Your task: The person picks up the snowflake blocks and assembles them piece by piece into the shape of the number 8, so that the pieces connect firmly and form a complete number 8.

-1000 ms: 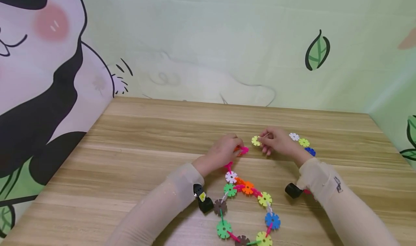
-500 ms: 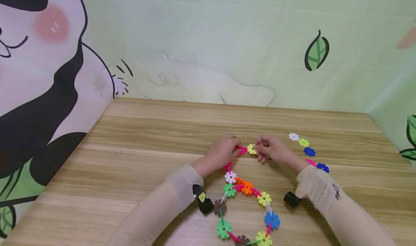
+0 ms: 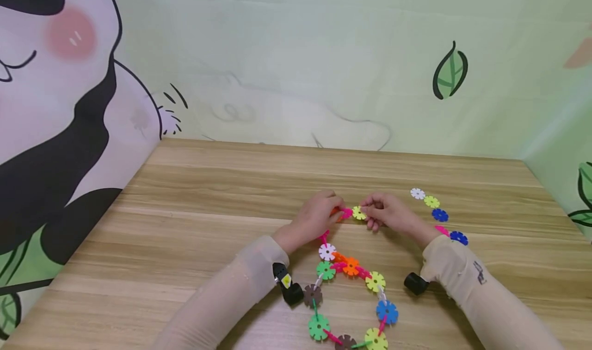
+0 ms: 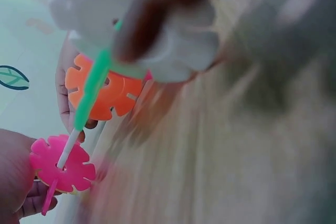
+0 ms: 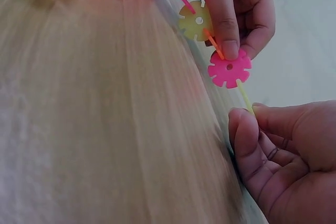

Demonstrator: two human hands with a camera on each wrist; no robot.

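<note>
Both forearms lie on the wooden table [image 3: 208,196], hands meeting at its middle. The left hand [image 3: 318,215] pinches a pink disc [image 3: 346,213] at the end of the disc chain [image 3: 351,288], fingers curled. The right hand [image 3: 387,212] pinches a yellow-green disc [image 3: 358,213] edge-on against it. Five loose discs [image 3: 437,214] lie in a row right of that hand.

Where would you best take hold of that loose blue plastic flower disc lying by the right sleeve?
Probably pinch the blue plastic flower disc by its notched rim, from above. It lies flat on the wooden table, with a pink disc close on one side, so the far edge looks freer.
</note>
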